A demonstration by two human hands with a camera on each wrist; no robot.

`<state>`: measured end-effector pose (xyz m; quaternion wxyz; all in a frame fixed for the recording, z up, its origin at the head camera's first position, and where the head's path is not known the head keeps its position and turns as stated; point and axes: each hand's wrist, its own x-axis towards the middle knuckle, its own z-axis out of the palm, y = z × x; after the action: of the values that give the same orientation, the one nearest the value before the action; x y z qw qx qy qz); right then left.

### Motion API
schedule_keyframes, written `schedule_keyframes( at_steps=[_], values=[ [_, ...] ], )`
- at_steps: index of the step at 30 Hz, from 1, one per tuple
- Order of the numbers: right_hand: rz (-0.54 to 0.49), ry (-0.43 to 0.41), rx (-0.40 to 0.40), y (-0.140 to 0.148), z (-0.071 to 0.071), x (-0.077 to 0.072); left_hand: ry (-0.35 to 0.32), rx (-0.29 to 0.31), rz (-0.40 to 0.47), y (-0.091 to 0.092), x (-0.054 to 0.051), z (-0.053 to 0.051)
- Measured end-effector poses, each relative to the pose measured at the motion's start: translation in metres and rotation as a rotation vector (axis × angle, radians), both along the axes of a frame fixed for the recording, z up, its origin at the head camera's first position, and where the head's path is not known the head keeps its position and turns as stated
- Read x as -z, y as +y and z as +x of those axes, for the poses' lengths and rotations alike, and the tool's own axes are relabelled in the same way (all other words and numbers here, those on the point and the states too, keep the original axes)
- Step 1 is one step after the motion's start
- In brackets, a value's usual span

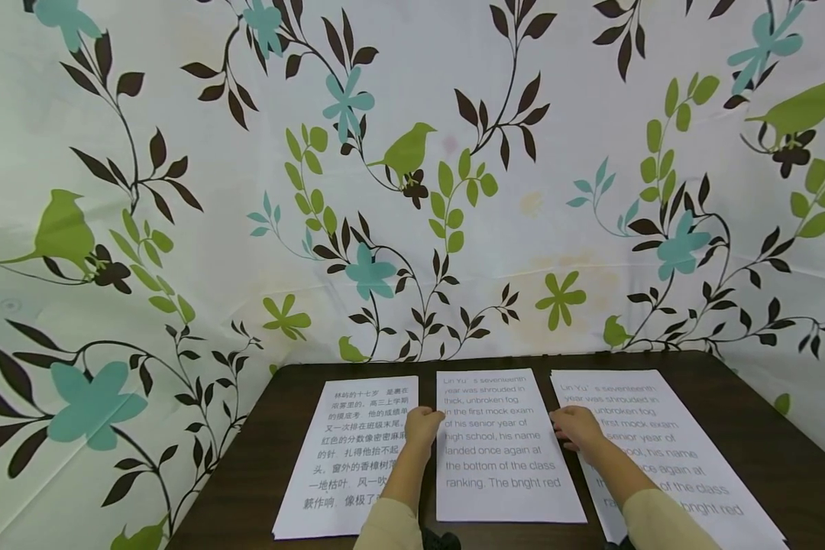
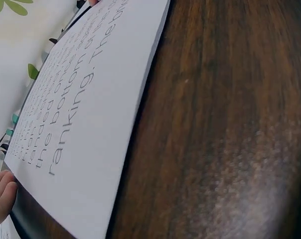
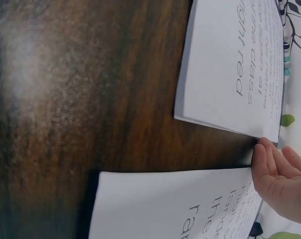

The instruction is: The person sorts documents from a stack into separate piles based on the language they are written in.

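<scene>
A middle stack of white paper (image 1: 495, 500), printed with large English text, lies between the two hands. The left hand (image 1: 422, 428) touches its left edge, fingertips against the sheets; part of this hand (image 2: 1, 196) shows in the left wrist view. At the stack's right edge is the right hand (image 1: 577, 428). In the right wrist view, the right hand (image 3: 282, 181) has fairly straight fingers, their tips meeting the edge of the middle stack (image 3: 215, 94). Neither hand is curled round the paper.
A stack with Chinese text (image 1: 351, 451) lies on the left, partly behind the left forearm. Another English-text stack (image 1: 701, 451) lies on the right, partly covered by the right forearm. All rest on a dark wooden table (image 1: 247, 458) against a patterned cloth (image 1: 454, 305).
</scene>
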<state>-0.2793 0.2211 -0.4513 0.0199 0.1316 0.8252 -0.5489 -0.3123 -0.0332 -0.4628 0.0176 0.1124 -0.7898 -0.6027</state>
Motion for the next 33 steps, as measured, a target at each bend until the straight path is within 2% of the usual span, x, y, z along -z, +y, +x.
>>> schedule_keyframes(
  at_steps=[5,12,20,26,31,33],
  values=[
    [-0.019,0.008,0.013,0.002,-0.003,0.002,0.004,-0.008,0.007,-0.001,-0.001,0.0],
    [-0.082,0.018,0.059,0.002,-0.005,0.002,0.08,-0.035,0.075,-0.002,0.001,-0.001],
    [-0.271,0.018,0.133,0.0,-0.006,0.005,0.093,-0.052,0.216,-0.001,0.004,-0.003],
    [-0.354,0.027,0.145,-0.003,-0.003,0.004,0.108,-0.034,0.165,0.0,0.005,0.0],
    [-0.338,0.002,0.107,-0.003,-0.002,0.007,0.08,0.0,0.1,0.0,0.013,0.003],
    [-0.299,-0.006,0.092,-0.004,-0.002,0.008,0.063,0.012,0.079,0.0,0.015,0.004]
  ],
)
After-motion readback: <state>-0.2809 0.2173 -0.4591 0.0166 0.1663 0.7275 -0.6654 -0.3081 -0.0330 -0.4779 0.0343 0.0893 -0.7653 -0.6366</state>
